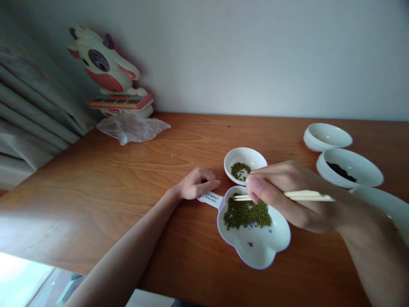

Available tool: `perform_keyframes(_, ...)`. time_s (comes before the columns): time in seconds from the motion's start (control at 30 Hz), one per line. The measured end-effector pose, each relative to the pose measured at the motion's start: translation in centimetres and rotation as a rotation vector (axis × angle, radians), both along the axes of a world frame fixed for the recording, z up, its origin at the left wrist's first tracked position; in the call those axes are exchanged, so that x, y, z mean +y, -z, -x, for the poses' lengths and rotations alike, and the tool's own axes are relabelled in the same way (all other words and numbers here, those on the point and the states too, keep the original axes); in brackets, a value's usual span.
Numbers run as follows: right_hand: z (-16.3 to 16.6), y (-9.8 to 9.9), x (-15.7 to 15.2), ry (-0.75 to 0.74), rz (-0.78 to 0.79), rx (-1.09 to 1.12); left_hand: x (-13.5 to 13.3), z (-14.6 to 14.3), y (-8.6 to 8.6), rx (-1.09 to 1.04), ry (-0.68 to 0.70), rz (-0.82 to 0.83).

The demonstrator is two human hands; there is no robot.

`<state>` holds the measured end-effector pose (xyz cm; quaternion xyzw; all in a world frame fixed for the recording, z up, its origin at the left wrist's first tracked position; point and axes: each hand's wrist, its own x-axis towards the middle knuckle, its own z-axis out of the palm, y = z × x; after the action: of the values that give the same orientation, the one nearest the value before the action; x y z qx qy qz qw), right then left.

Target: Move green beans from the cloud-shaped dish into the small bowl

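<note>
gripping chopsticks [313, 196], right hand [284, 200] hovers over the bean dish [266, 252].

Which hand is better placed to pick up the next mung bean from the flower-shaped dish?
Probably the right hand: it holds the chopsticks, tips over the mung beans in the flower-shaped dish. The left hand rests on the dish's handle, holding no tool.
</note>
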<state>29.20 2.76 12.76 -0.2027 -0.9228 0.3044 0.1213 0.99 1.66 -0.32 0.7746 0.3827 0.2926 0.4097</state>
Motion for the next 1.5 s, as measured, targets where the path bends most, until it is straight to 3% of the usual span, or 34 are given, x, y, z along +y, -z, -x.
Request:
perform_keyframes(0.23,-1.5,0.0,0.4,0.059,0.04,-0.027,0.0,-0.1,-0.1,0.015,-0.023,-0.018)
perform_keyframes(0.57,-1.4,0.1,0.1,0.023,0.136,-0.013,-0.1,-0.1,-0.1,-0.012,-0.014,-0.005)
perform_keyframes(0.77,-0.7,-1.1,-1.0,0.009,0.258,-0.069,0.1,-0.1,-0.2,0.008,0.004,-0.021)
perform_keyframes(0.9,-0.7,-1.3,-1.2,0.025,0.257,-0.088,0.0,0.0,-0.3,0.022,-0.007,-0.017)
perform_keyframes(1.13,-1.3,0.2,-0.6,0.018,0.239,-0.054,-0.1,-0.1,-0.5,0.026,-0.002,-0.003)
perform_keyframes(1.5,-0.5,0.2,-0.9,0.017,0.215,-0.042,0.0,-0.1,-0.4,0.028,0.009,-0.022)
